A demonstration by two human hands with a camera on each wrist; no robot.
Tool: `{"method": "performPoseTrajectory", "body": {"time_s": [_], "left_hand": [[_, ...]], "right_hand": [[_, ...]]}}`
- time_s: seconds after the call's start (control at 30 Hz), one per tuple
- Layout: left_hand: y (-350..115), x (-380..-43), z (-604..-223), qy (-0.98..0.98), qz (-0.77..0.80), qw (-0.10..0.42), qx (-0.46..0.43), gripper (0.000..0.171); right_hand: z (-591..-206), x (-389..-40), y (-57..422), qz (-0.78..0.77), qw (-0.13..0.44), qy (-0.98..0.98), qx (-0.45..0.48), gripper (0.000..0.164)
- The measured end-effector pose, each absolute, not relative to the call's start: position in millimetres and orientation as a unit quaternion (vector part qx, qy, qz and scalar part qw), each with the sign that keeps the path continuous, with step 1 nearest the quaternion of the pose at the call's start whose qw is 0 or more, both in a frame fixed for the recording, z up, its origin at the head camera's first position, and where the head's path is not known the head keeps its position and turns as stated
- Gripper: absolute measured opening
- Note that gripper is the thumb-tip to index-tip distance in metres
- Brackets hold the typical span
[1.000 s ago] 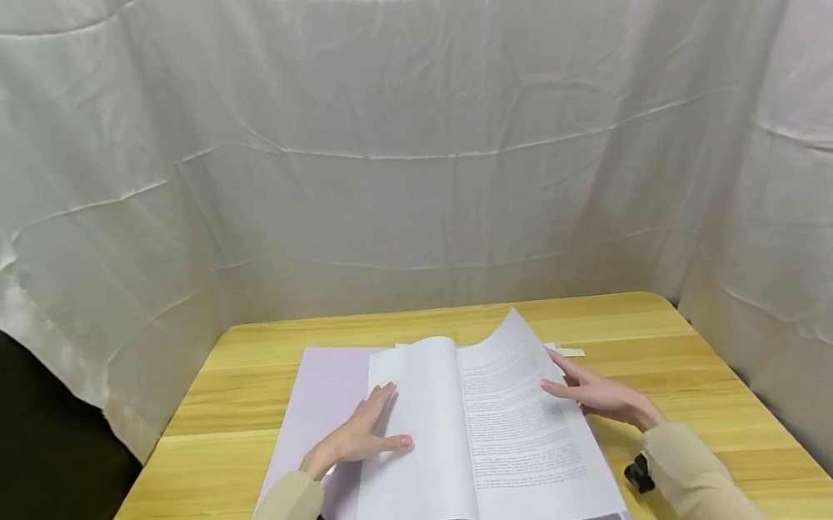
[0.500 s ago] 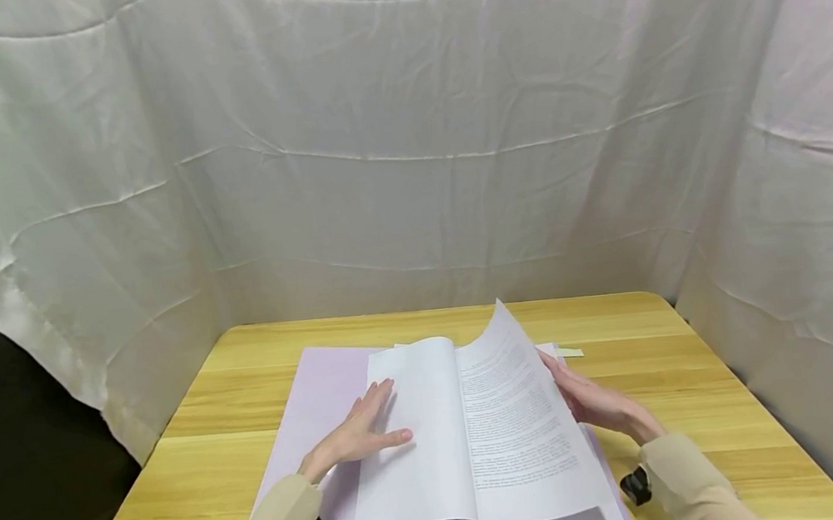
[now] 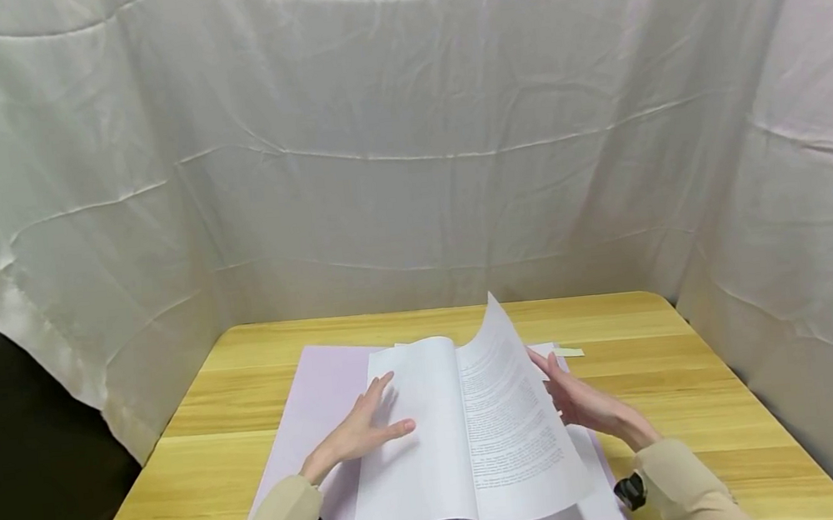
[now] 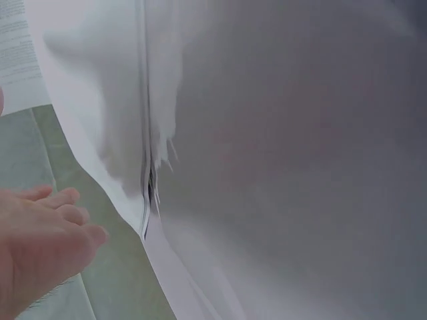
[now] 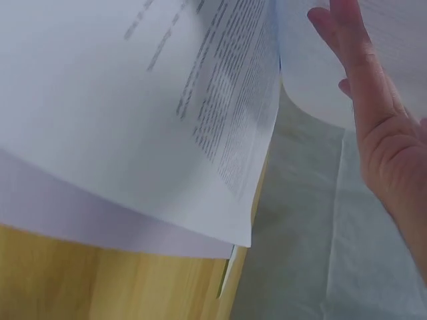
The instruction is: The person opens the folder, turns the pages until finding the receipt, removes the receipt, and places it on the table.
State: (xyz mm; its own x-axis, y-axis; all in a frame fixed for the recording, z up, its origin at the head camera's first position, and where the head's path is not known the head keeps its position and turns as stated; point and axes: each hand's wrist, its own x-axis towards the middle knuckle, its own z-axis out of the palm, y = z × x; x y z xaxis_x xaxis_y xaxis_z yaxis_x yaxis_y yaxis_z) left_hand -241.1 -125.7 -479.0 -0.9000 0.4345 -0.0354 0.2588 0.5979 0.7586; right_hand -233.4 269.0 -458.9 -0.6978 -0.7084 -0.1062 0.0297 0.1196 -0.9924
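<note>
A document with printed pages lies spread in a pale purple folder [image 3: 331, 389] on the wooden table in the head view. My left hand [image 3: 361, 433] is over the blank white left page [image 3: 438, 450], fingers and thumb spread. On the other side, my right hand [image 3: 588, 404] is behind the lifted printed page [image 3: 510, 418], its fingers partly hidden by that sheet. The page's far corner curls upward and its right edge stands off the sheets below. From the right wrist, the right hand [image 5: 383, 120] shows fairly straight fingers against the translucent sheet.
A pale green tab [image 3: 570, 352] sticks out past the folder's upper right. The wooden table [image 3: 701, 400] extends around the document, with light grey curtains [image 3: 411, 202] at its back and sides. Dark cloth [image 3: 20, 449] hangs at the far left.
The right hand has moved slightly left, going behind the printed page. The page's right side has risen and swung left, uncovering more of the sheet below. The left hand has barely moved.
</note>
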Motion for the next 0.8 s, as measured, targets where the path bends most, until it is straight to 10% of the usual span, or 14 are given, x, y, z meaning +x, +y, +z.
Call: {"method": "performPoseTrajectory", "body": {"time_s": [0.8], "left_hand": [[-105.8,-239.6,-465.2,0.848,0.489,0.084,0.186,0.084]], "right_hand": [[-449.8,-233.9,241.4,-0.586,0.269,0.726,-0.240,0.070]]}}
